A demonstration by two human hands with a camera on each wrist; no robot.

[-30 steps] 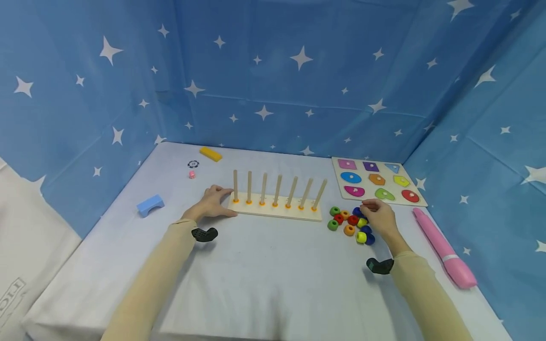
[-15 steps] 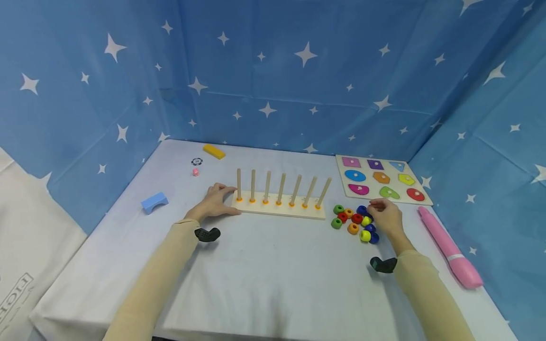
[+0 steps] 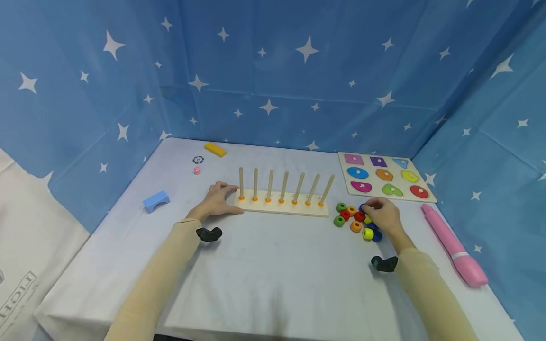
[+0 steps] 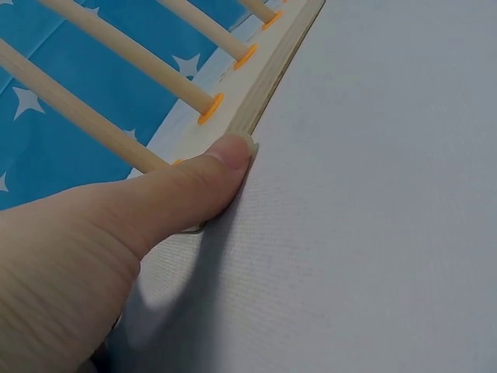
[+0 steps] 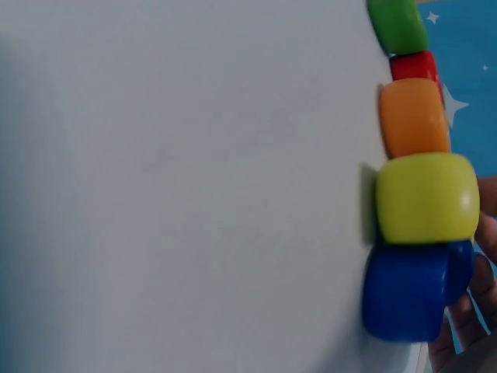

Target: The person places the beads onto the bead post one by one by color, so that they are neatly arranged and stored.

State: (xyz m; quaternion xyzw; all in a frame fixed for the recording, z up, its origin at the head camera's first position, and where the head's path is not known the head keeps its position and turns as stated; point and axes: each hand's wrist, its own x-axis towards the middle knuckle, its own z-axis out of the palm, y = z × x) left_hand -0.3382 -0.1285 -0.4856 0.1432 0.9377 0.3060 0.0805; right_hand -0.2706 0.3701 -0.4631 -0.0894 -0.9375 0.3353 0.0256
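A pale wooden peg board (image 3: 281, 208) with several upright pegs stands mid-table. My left hand (image 3: 216, 201) grips its left end; in the left wrist view the thumb (image 4: 210, 183) presses the front edge, other fingers hidden. Right of the board lies a cluster of beads: green (image 3: 339, 221), orange (image 3: 356, 226), red (image 3: 359, 216), yellow (image 3: 368, 233) and blue (image 3: 377, 236). My right hand (image 3: 385, 219) reaches over the cluster's far right, fingertips at a blue bead (image 3: 362, 207); I cannot tell whether they pinch it. In the right wrist view, its fingers (image 5: 485, 287) show behind a yellow bead (image 5: 427, 198).
A shape puzzle board (image 3: 371, 173) lies behind the beads, a pink closed umbrella-like object (image 3: 452, 244) along the right side. At left are a blue arch block (image 3: 156, 201), a yellow block (image 3: 215, 149), a round chip (image 3: 198, 160) and a small pink piece (image 3: 196, 170).
My right hand has shifted slightly left, its fingertips now overlapping a blue bead. My left hand keeps its grip on the peg board. The head view has shifted a little.
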